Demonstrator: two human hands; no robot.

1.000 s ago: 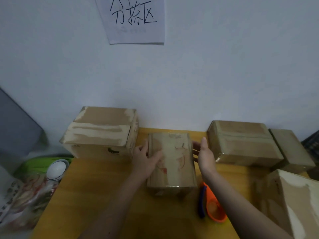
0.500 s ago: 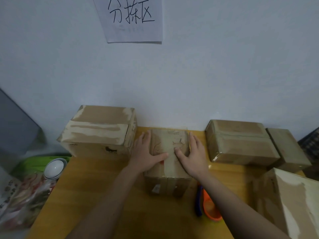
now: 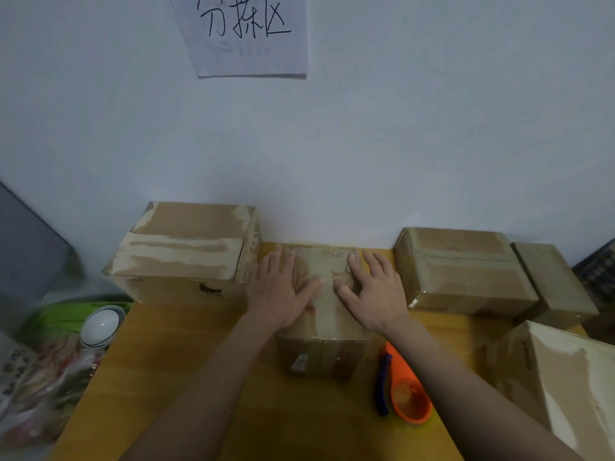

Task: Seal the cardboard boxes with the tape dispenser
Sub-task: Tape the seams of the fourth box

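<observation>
A small taped cardboard box [image 3: 324,354] stands in the middle of the yellow table [image 3: 186,377], its far end at the wall. My left hand [image 3: 279,291] lies flat on the left half of its top, fingers spread. My right hand [image 3: 374,292] lies flat on the right half, fingers spread too. The thumbs nearly meet over the tape strip running down the box's middle. The orange and blue tape dispenser [image 3: 404,390] lies on the table just right of the box, under my right forearm.
A larger box [image 3: 186,251] sits at the back left, two more boxes [image 3: 462,271] [image 3: 555,284] at the back right, another [image 3: 572,380] at the right edge. A white bowl [image 3: 101,324] and bags lie left of the table. A paper sign [image 3: 246,31] hangs on the wall.
My hands went from the box's sides onto its top and now press flat, sliding a little farther toward the wall. The box has shifted slightly away from me.
</observation>
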